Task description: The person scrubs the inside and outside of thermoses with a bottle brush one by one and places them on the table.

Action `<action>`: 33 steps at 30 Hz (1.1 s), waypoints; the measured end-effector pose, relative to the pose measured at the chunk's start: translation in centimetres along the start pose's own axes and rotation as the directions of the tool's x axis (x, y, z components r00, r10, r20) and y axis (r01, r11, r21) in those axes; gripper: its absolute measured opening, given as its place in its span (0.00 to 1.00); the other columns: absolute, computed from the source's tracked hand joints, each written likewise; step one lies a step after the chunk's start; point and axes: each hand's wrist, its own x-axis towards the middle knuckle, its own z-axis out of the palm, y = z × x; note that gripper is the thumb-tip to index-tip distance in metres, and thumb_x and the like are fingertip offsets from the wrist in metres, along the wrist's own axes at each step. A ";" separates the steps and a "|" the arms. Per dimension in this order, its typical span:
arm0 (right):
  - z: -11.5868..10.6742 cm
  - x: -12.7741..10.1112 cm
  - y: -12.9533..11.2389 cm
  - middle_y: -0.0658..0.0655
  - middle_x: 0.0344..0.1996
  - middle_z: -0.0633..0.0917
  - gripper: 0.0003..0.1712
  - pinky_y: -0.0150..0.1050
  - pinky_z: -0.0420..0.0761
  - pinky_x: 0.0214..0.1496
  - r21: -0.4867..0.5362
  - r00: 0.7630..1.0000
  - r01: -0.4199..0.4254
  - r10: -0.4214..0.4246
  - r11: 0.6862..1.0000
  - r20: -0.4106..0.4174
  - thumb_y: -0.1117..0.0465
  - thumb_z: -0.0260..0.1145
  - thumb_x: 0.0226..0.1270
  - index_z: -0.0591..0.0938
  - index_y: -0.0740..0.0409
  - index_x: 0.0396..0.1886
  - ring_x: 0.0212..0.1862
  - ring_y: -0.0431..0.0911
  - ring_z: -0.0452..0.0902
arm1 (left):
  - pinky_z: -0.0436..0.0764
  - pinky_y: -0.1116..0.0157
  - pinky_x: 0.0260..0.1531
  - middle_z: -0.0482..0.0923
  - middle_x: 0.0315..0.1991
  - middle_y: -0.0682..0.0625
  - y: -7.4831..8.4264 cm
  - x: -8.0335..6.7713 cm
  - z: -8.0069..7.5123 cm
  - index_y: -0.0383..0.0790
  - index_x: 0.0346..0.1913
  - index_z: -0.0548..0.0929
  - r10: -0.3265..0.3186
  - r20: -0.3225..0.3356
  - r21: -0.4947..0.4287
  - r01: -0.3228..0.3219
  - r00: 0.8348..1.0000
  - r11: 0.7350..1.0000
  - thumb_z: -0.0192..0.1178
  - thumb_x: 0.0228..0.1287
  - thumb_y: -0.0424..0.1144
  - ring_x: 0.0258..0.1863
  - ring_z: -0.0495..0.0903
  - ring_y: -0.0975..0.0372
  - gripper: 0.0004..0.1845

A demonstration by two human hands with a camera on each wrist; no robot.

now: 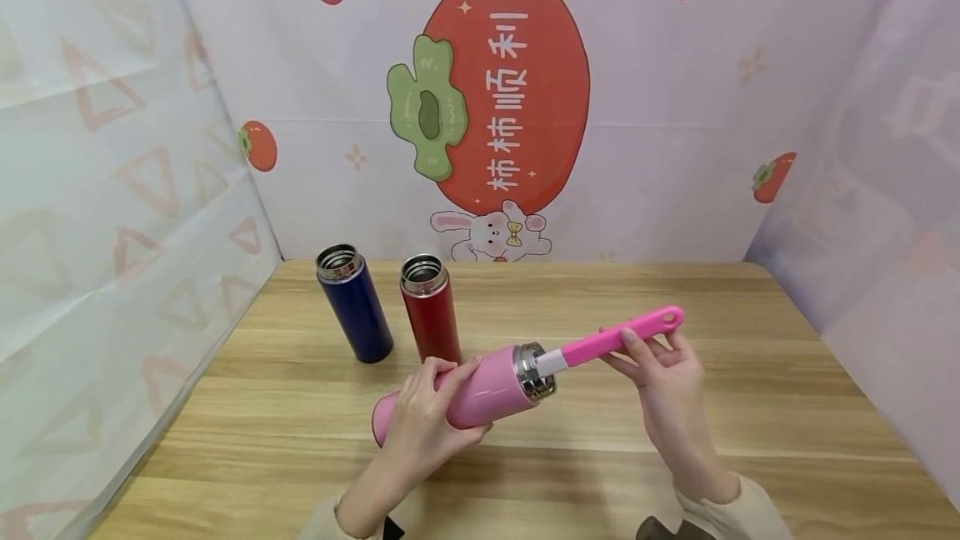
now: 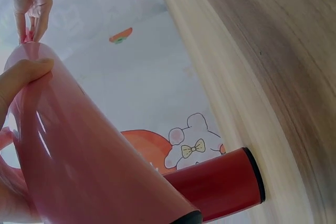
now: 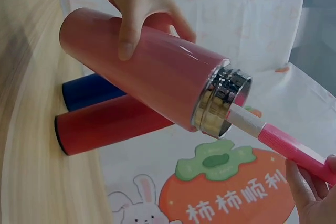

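Observation:
My left hand [image 1: 429, 417] grips a pink thermos bottle [image 1: 491, 387] round its body, holding it tilted with its open steel mouth [image 3: 223, 100] toward the right. A bottle brush [image 1: 611, 346] with a bright pink handle and a white neck reaches into that mouth. Its head is hidden inside the bottle. Thumb and fingers of my right hand [image 1: 670, 382] pinch the handle near its far end, which has a hanging hole. In the left wrist view, the pink bottle [image 2: 94, 145] fills much of the picture, its dark base toward the lower right.
Behind the pink bottle, a red bottle [image 1: 432, 311] and a blue bottle [image 1: 354, 302] stand uncapped on the wooden table [image 1: 600, 473]. A white curtain [image 1: 637, 190] with persimmon and rabbit prints hangs at the table's back edge, and more cloth hangs at both sides.

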 end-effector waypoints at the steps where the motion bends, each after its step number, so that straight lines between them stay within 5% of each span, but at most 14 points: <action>1: 0.4 0.0 -0.6 0.69 0.34 0.81 0.13 0.52 0.74 0.40 -0.020 1.000 0.009 -0.010 1.000 -0.011 0.75 0.54 0.60 0.66 0.71 0.46 0.38 0.56 0.79 | 0.72 0.62 0.33 0.69 0.37 0.49 0.0 0.0 0.0 0.49 0.50 0.75 -0.005 0.005 0.001 0.005 1.000 1.000 0.74 0.25 0.49 0.36 0.71 0.59 0.38; 6: 3.5 -0.1 -4.3 0.61 0.30 0.83 0.11 0.48 0.75 0.39 0.012 0.996 0.006 -0.005 1.000 -0.084 0.72 0.57 0.59 0.68 0.70 0.40 0.35 0.50 0.81 | 0.71 0.63 0.32 0.69 0.38 0.49 -0.2 -0.2 -0.1 0.49 0.50 0.75 -0.012 0.005 0.006 0.012 1.000 1.000 0.74 0.25 0.49 0.36 0.71 0.60 0.38; 13: 3.2 0.3 -5.5 0.64 0.29 0.82 0.10 0.47 0.76 0.35 0.153 0.995 0.071 -0.059 0.986 -0.085 0.79 0.52 0.58 0.69 0.73 0.40 0.33 0.53 0.81 | 0.70 0.63 0.31 0.69 0.38 0.49 -0.6 -0.4 -0.2 0.49 0.51 0.75 0.010 0.005 0.004 -0.010 1.000 1.000 0.74 0.24 0.49 0.36 0.72 0.60 0.39; 17: 3.3 0.4 -6.4 0.64 0.27 0.82 0.09 0.48 0.74 0.35 0.186 0.991 0.045 -0.020 0.981 -0.133 0.80 0.52 0.57 0.70 0.72 0.38 0.32 0.52 0.82 | 0.70 0.63 0.31 0.68 0.38 0.49 -0.8 -0.6 -0.4 0.50 0.52 0.75 0.006 0.020 0.001 -0.006 1.000 1.000 0.74 0.25 0.49 0.35 0.71 0.59 0.40; 33: 2.4 0.5 -7.5 0.62 0.27 0.82 0.08 0.44 0.78 0.35 0.131 0.984 0.017 0.006 0.991 -0.176 0.79 0.51 0.59 0.71 0.71 0.39 0.31 0.49 0.81 | 0.69 0.64 0.31 0.68 0.38 0.49 -1.1 -0.9 -0.5 0.50 0.52 0.75 0.020 0.005 -0.002 -0.020 1.000 1.000 0.75 0.23 0.49 0.33 0.71 0.60 0.40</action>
